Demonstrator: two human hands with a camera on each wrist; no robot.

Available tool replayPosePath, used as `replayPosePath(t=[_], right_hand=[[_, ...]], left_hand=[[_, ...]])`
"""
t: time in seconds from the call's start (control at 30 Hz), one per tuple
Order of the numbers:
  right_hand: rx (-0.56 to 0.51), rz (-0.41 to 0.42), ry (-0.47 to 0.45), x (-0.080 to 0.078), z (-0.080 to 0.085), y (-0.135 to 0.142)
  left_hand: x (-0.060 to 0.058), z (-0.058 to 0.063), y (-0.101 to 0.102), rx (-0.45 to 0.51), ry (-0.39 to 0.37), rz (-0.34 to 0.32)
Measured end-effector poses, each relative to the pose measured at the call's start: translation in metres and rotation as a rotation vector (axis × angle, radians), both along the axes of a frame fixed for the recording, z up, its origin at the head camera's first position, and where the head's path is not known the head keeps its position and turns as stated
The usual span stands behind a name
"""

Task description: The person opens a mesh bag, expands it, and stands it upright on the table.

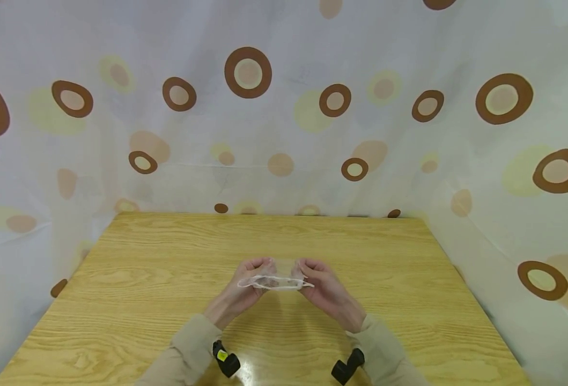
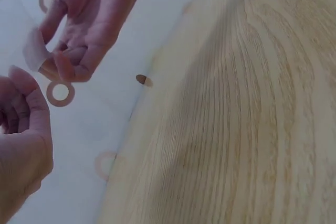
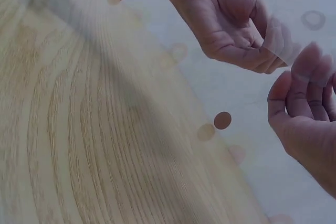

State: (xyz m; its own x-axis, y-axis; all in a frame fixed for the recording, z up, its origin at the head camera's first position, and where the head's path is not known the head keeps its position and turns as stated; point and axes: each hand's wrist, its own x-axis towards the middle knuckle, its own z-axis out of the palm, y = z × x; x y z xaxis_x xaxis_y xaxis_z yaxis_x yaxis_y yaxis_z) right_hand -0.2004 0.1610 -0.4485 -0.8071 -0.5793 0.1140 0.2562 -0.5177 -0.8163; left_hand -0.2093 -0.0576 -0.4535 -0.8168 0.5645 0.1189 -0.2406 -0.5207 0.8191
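Note:
A thin see-through plastic piece (image 1: 284,287) with a white, stringy-looking rim hangs between both hands over the wooden table. The rim forms a long, flattened loop. My left hand (image 1: 237,292) pinches one end between thumb and fingers, while my right hand (image 1: 326,289) grips the opposite end the same way. In the left wrist view, a corner of the film (image 2: 35,51) lies over the right fingertips. Seen from the right wrist, the film (image 3: 282,40) covers the left fingertips, and the right hand (image 3: 307,111) curls at the lower right.
The wooden table (image 1: 144,268) spreads beneath the hands. A pale sheet (image 1: 264,128) with brown ring patterns stands behind the table and along both sides. Each sleeve carries a small black wrist camera (image 1: 227,363) near its cuff.

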Motion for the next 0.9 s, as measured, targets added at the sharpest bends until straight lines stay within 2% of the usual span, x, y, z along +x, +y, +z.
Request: replayPosePath(t=[0.13,0.3,0.37,0.57,0.67,0.9], right_hand=[[-0.002,-0.069,-0.162,0.000,-0.004,-0.005],[-0.044,-0.104,-0.310,-0.001,-0.012,-0.011],[-0.058,-0.122,-0.358,-0.001,-0.014,-0.013],[-0.123,-0.172,-0.510,-0.001,-0.019,-0.020],[-0.121,-0.189,-0.567,-0.001,-0.020,-0.023],[-0.057,-0.222,-0.583,-0.002,-0.023,-0.025]], left_hand=[[-0.001,-0.002,0.003,-0.022,-0.100,0.037],[-0.003,-0.007,0.007,-0.071,-0.287,0.124],[-0.005,-0.009,0.009,-0.086,-0.334,0.146],[-0.008,-0.018,0.011,-0.160,-0.372,0.156],[-0.008,-0.021,0.012,-0.177,-0.395,0.167],[-0.007,-0.024,0.015,-0.171,-0.460,0.184]])
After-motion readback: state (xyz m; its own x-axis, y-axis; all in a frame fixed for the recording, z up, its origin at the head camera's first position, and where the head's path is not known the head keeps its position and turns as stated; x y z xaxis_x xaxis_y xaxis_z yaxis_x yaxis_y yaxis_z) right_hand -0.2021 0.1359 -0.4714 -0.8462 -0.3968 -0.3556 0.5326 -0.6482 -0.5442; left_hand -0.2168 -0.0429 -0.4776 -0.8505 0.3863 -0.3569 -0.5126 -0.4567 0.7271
